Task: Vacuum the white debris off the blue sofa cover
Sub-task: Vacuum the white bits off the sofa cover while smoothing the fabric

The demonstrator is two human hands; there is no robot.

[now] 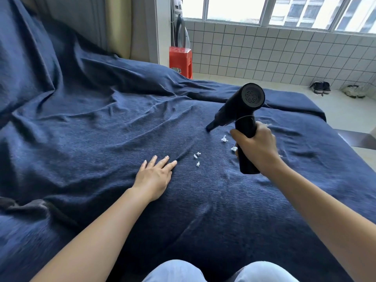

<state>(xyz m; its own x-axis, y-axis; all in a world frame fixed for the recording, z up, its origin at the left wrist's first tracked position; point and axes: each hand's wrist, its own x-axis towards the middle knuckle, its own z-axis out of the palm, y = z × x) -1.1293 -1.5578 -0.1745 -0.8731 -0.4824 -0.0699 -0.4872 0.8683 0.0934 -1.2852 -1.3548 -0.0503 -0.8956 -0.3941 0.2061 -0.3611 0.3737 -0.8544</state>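
Observation:
A wrinkled dark blue sofa cover [105,127] fills most of the view. My right hand [257,148] grips the handle of a black handheld vacuum [242,107], whose narrow nozzle touches the cover at the centre right. Several small white debris bits [224,138] lie just below the nozzle, and more white scraps [197,156] sit between my two hands. Another bit shows beside my right thumb. My left hand [155,176] rests flat on the cover with its fingers spread, left of the scraps.
A red plastic stool [181,61] stands beyond the sofa by a white tiled wall [274,55] under windows. Dark shoes [320,87] and pale shoes [354,91] lie on the floor at the far right. My knees in light trousers [219,271] show at the bottom.

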